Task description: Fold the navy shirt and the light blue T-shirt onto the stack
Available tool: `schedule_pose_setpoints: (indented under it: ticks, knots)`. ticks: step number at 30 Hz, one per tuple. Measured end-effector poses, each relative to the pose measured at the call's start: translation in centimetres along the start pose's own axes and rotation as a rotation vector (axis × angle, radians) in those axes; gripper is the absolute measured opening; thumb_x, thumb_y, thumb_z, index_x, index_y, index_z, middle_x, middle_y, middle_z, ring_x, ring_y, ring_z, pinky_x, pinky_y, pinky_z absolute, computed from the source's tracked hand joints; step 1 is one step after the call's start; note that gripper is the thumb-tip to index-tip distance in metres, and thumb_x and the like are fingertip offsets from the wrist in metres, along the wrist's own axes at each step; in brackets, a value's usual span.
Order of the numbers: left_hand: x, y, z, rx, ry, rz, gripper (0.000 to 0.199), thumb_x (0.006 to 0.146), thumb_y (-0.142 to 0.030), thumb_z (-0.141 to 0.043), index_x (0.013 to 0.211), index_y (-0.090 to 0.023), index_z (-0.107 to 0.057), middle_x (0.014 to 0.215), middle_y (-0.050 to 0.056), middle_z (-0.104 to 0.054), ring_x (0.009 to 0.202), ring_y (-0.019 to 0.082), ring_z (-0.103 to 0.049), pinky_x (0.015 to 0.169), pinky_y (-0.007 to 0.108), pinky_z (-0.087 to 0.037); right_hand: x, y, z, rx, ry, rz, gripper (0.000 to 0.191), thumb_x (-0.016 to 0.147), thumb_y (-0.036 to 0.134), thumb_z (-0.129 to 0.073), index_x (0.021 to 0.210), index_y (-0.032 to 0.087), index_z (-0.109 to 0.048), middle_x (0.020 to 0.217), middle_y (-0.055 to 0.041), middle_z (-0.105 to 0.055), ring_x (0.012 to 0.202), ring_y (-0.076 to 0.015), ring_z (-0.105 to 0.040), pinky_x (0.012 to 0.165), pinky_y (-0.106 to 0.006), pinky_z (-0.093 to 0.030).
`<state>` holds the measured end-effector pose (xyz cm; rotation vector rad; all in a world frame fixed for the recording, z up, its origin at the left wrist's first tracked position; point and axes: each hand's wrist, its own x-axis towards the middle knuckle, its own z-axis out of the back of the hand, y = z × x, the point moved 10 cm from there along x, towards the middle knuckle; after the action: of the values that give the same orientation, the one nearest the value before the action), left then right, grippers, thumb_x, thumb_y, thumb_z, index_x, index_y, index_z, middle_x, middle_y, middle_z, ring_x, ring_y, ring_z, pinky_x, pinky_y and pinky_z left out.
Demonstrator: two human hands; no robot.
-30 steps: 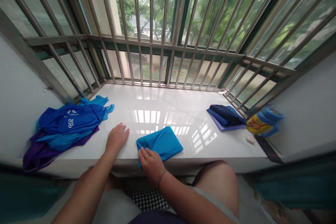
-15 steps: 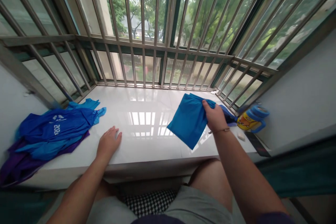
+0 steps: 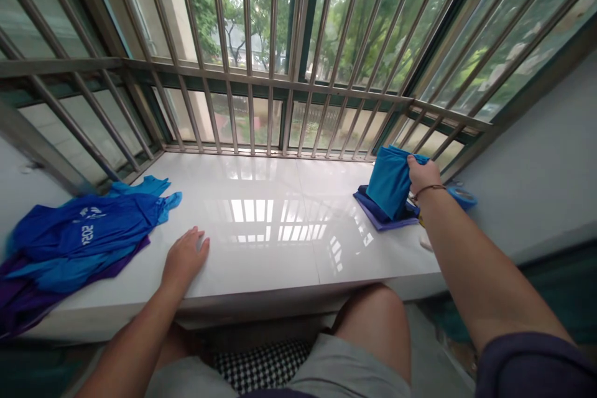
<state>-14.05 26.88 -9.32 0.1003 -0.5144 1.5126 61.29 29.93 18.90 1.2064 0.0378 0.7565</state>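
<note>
My right hand (image 3: 423,174) grips one edge of a folded blue cloth (image 3: 392,180), possibly a garment. The cloth hangs over a small stack of folded navy and purple fabric (image 3: 380,221); whether it touches the stack is hard to tell. My left hand (image 3: 185,256) rests on the white ledge (image 3: 261,261) with its fingers stretched out, holding nothing. To its left lies a loose pile of shirts (image 3: 88,230) in blue and purple, the top one with white printing.
Metal window bars (image 3: 289,84) line the back and both sides of the ledge. Partly behind my right wrist stands a blue bottle (image 3: 462,197). A small pale object (image 3: 425,244) lies near the right end. White walls (image 3: 536,161) close off the sides.
My right hand has carried the folded blue cloth to the right, from above the open ledge to over the folded stack. My left hand stays on the ledge.
</note>
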Motion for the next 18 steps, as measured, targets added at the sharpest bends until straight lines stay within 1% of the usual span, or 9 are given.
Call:
schedule_pose_setpoints:
  ticks: [4,7,9,11,12,13,14,16,18]
  knots:
    - [-0.1,0.1,0.0,-0.017,0.007,0.005,0.056,0.102,-0.045,-0.037,0.127,-0.008,-0.072,0.145,0.024,-0.068,0.137,0.035,-0.063,0.122,0.048,-0.047,0.2,-0.8,-0.2,-0.008,0.015,-0.131,0.027,0.099,0.033,-0.070,0.080,0.023,-0.053,0.066,0.0062,-0.049,0.059,-0.0119,-0.045,0.056,-0.027,-0.041]
    - [-0.1,0.2,0.0,-0.040,0.021,0.019,0.054,0.101,-0.045,-0.040,0.127,-0.009,-0.071,0.147,0.024,-0.066,0.140,0.035,-0.061,0.123,0.049,-0.045,-1.4,-0.1,-1.0,-0.002,0.057,-0.129,0.026,0.096,0.033,-0.074,0.079,0.021,-0.058,0.066,0.0036,-0.054,0.062,-0.0135,-0.050,0.059,-0.028,-0.044]
    - [0.0,-0.1,0.2,-0.063,0.055,0.072,0.051,0.099,-0.046,-0.046,0.126,-0.011,-0.071,0.151,0.024,-0.064,0.145,0.037,-0.057,0.125,0.055,-0.042,-3.4,0.9,-2.2,0.048,0.151,-0.094,0.024,0.094,0.035,-0.075,0.082,0.019,-0.064,0.066,0.0012,-0.059,0.065,-0.0156,-0.055,0.061,-0.029,-0.048]
    - [0.1,-1.6,0.3,-0.149,0.142,0.164,0.050,0.096,-0.048,-0.053,0.126,-0.013,-0.071,0.150,0.022,-0.065,0.147,0.040,-0.055,0.125,0.060,-0.041,-6.2,2.2,-3.5,0.104,0.291,-0.060,0.026,0.090,0.041,-0.079,0.086,0.018,-0.069,0.069,-0.0012,-0.065,0.067,-0.0182,-0.060,0.063,-0.031,-0.052]
    - [0.0,-3.1,0.4,-0.225,0.195,0.204,0.051,0.095,-0.051,-0.056,0.127,-0.014,-0.071,0.148,0.021,-0.067,0.147,0.041,-0.055,0.124,0.062,-0.041,-8.0,2.9,-4.1,0.125,0.378,-0.043,0.029,0.088,0.045,-0.081,0.089,0.017,-0.071,0.071,-0.0025,-0.068,0.067,-0.0193,-0.062,0.064,-0.032,-0.053]
    - [-0.1,-5.5,0.6,-0.344,0.266,0.208,0.056,0.095,-0.055,-0.059,0.132,-0.015,-0.070,0.146,0.019,-0.069,0.144,0.039,-0.058,0.124,0.059,-0.043,-10.0,3.8,-4.5,0.137,0.468,-0.023,0.035,0.086,0.050,-0.083,0.092,0.017,-0.073,0.074,-0.0038,-0.071,0.068,-0.0203,-0.064,0.065,-0.033,-0.055]
    - [0.0,-8.6,1.3,-0.481,0.306,0.165,0.063,0.094,-0.058,-0.063,0.139,-0.015,-0.067,0.148,0.018,-0.068,0.143,0.038,-0.060,0.124,0.056,-0.044,-12.2,4.8,-4.9,0.152,0.565,0.003,0.040,0.083,0.055,-0.084,0.095,0.017,-0.075,0.078,-0.0051,-0.074,0.069,-0.0211,-0.065,0.066,-0.034,-0.056]
    - [0.0,-15.9,3.9,-0.727,0.359,0.016,0.081,0.090,-0.064,-0.072,0.155,-0.020,-0.056,0.163,0.015,-0.056,0.152,0.037,-0.051,0.128,0.056,-0.040,-17.2,7.1,-5.3,0.205,0.767,0.060,0.050,0.081,0.062,-0.085,0.101,0.017,-0.078,0.087,-0.0074,-0.078,0.074,-0.0225,-0.069,0.069,-0.036,-0.059]
    - [-0.4,-22.3,7.1,-0.964,0.422,-0.094,0.099,0.083,-0.065,-0.083,0.166,-0.026,-0.044,0.172,0.014,-0.044,0.158,0.039,-0.043,0.128,0.057,-0.040,-22.4,9.5,-5.4,0.280,0.967,0.106,0.054,0.083,0.065,-0.082,0.108,0.018,-0.080,0.094,-0.0080,-0.079,0.080,-0.0232,-0.071,0.073,-0.035,-0.060]
